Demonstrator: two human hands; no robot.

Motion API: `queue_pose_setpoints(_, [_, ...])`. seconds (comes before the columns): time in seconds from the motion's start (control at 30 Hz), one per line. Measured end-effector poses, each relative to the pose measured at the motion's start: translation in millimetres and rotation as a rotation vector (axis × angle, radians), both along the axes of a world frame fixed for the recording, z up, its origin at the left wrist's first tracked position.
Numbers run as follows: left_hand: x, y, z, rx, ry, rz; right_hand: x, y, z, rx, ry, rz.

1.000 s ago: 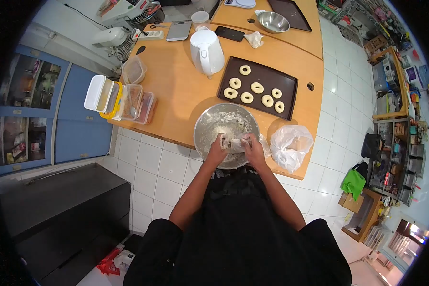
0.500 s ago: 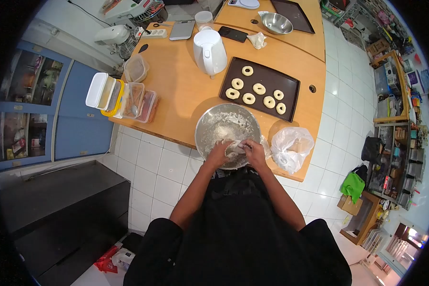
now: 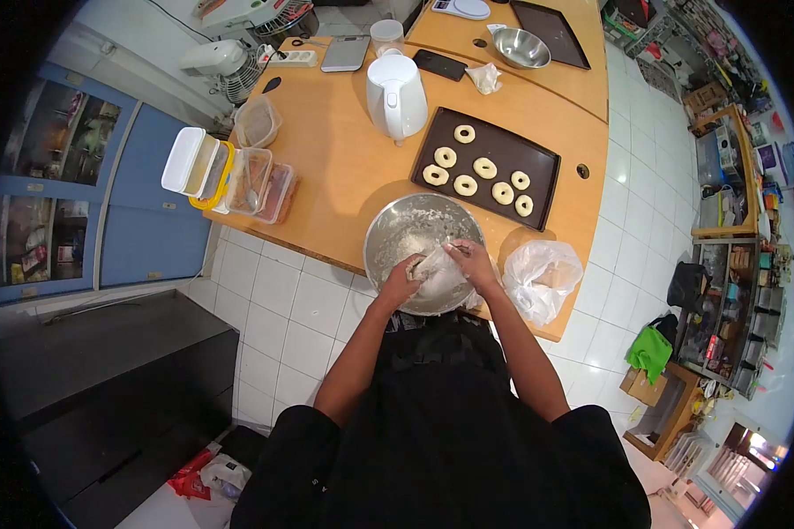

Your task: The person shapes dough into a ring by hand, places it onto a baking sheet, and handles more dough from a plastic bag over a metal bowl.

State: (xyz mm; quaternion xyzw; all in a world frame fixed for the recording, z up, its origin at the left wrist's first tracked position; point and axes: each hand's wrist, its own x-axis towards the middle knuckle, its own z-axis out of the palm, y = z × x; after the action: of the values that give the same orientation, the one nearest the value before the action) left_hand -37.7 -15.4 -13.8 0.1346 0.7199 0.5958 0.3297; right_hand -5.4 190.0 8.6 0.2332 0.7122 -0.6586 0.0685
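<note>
A steel mixing bowl (image 3: pixel 379 225) stands at the table's near edge, its inside coated with flour and dough bits. Over it, my left hand (image 3: pixel 403 280) and my right hand (image 3: pixel 471 264) grip a limp, whitish, floury piece (image 3: pixel 438 271) from either side. Whether that piece is a plastic bag or dough, I cannot tell. My fingers are closed on it and partly hidden by it. Loose flour (image 3: pixel 412 243) lies in the bowl beyond my left hand. Behind the bowl to the right, a dark baking tray (image 3: pixel 503 150) bears several dough rings (image 3: pixel 484 167).
A white plastic bag (image 3: pixel 543 278) sits right of the bowl. The white kettle (image 3: pixel 395 97) stands behind it. Plastic containers (image 3: pixel 251 181) are stacked at the left table edge. Farther back are a kitchen scale (image 3: pixel 345 54), a phone (image 3: pixel 439 64) and a smaller steel bowl (image 3: pixel 521 48).
The whitish piece has spread out and looks larger between my hands. My right hand has risen slightly toward the bowl's far side. The whole view has shifted slightly.
</note>
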Motion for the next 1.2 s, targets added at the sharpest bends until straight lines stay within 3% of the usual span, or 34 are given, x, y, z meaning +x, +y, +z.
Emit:
queue_pose_setpoints(0.07, [-2, 1, 2, 0.053, -0.119, 0.063, -1, 2, -7, 0.03, -0.041, 0.067])
queue_pose_setpoints(0.17, [-2, -2, -28, -0.102, -0.147, 0.127, -1, 2, -7, 0.105, -0.133, 0.213])
queue_pose_setpoints(0.27, [2, 3, -17, 0.061, -0.551, 0.314, 3, 0, -7, 0.326, -0.19, 0.314])
queue_pose_setpoints(0.33, [8, 12, -8, 0.092, -0.5, 0.36, 2, -3, -7, 0.471, -0.17, 0.301])
queue_pose_setpoints(0.57, [4, 17, -5, 0.057, -0.638, 0.411, -2, -5, 5, 0.462, -0.103, 0.178])
queue_pose_setpoints(0.67, [2, 15, -15, -0.016, -0.566, 0.252, 0, -5, -6, 0.51, -0.073, 0.169])
queue_pose_setpoints(0.77, [0, 19, 4, -0.072, -0.644, 0.371, 1, -4, -9, 0.535, -0.039, 0.147])
queue_pose_setpoints(0.83, [4, 19, 7, 0.032, -0.488, 0.335, 4, -6, 1, 0.553, -0.05, 0.129])
queue_pose_setpoints(0.97, [1, 14, -26, -0.131, -0.318, 0.317, 5, -5, -11, 0.499, -0.063, 0.108])
queue_pose_setpoints(1.07, [-4, 0, -53, -0.096, -0.39, 0.177, 9, -13, -13, 0.527, -0.04, 0.061])
queue_pose_setpoints(1.2, [-11, 1, -20, -0.077, -0.498, 0.221, 9, -21, 10, 0.513, -0.091, 0.047])
